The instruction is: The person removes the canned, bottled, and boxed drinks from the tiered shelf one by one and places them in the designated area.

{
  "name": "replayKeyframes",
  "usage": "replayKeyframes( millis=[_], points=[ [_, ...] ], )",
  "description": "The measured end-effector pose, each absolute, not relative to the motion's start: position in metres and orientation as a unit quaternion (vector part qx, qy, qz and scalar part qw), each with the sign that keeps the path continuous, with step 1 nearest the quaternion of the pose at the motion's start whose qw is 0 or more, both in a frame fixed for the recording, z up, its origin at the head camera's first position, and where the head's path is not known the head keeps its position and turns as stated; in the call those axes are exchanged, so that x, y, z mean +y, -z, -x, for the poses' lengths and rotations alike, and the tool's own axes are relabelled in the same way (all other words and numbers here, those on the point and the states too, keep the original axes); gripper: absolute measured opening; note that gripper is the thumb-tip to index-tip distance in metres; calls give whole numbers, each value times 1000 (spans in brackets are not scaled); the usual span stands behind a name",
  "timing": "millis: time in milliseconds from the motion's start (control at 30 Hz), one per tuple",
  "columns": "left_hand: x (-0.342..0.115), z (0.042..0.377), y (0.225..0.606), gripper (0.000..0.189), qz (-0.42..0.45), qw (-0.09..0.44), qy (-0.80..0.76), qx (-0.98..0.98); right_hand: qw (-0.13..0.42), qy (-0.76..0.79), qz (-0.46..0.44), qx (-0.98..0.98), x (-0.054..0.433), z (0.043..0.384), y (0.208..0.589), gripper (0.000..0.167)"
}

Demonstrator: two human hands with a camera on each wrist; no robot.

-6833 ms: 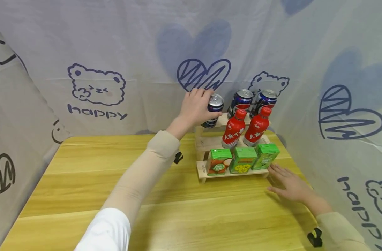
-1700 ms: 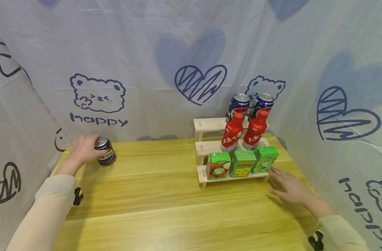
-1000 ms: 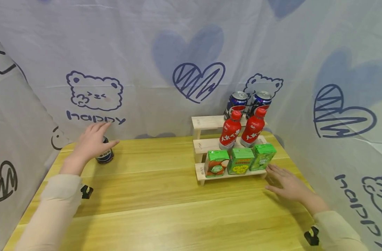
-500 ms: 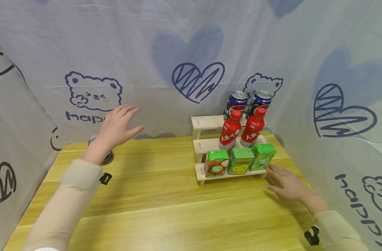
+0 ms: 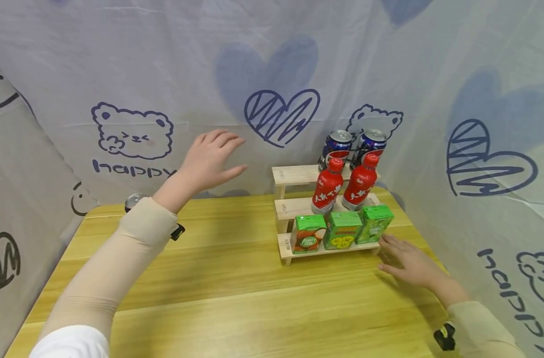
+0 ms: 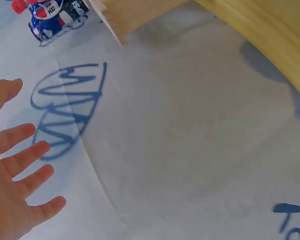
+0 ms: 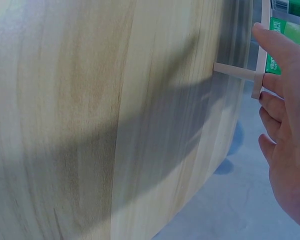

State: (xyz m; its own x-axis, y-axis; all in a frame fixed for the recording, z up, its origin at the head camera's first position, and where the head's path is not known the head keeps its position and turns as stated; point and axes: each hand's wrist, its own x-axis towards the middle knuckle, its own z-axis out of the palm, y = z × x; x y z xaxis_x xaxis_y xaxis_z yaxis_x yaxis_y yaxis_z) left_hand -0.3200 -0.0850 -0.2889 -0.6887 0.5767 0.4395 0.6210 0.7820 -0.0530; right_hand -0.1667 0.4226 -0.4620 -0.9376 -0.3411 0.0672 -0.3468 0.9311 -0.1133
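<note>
A three-tier wooden stand [image 5: 294, 174] sits near the counter's right back corner. On its top tier, two dark blue cans [image 5: 336, 147] stand upright toward the right end. Two red bottles [image 5: 328, 186] stand on the middle tier in front of them. The bottom tier carries three green drink cartons [image 5: 343, 231] in a row, the left one with a red-brown front.

The right hand [image 5: 408, 261] is beside the right end of the bottom tier, near the counter's right edge, its fingers extended; whether the fingertips touch the wood I cannot tell. The left hand [image 5: 209, 159] is raised in the air above the counter's back edge, wide, thumb and fingers spread, well apart from the stand's left side.

By the counter's left back corner stands a lone can [image 5: 135, 200], mostly hidden behind the left sleeve [image 5: 142, 223]. The yellowish wood counter [image 5: 236, 308] lies below, and a pale cloth [image 5: 200, 49] with blue hearts and bear drawings hangs behind it.
</note>
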Motion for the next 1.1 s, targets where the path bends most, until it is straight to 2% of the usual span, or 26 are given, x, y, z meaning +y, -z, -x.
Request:
replayKeyframes(
  millis=[167, 633, 1100],
  points=[
    [-59, 325, 279, 62, 344, 229, 44, -909, 21, -66, -175, -982, 422, 166, 461, 73],
    [10, 338, 265, 63, 345, 199, 78, -914, 29, -62, -181, -981, 423, 167, 463, 73],
    [74, 359, 271, 69, 302, 140, 158, -929, 28, -66, -180, -981, 423, 167, 464, 73]
  ],
)
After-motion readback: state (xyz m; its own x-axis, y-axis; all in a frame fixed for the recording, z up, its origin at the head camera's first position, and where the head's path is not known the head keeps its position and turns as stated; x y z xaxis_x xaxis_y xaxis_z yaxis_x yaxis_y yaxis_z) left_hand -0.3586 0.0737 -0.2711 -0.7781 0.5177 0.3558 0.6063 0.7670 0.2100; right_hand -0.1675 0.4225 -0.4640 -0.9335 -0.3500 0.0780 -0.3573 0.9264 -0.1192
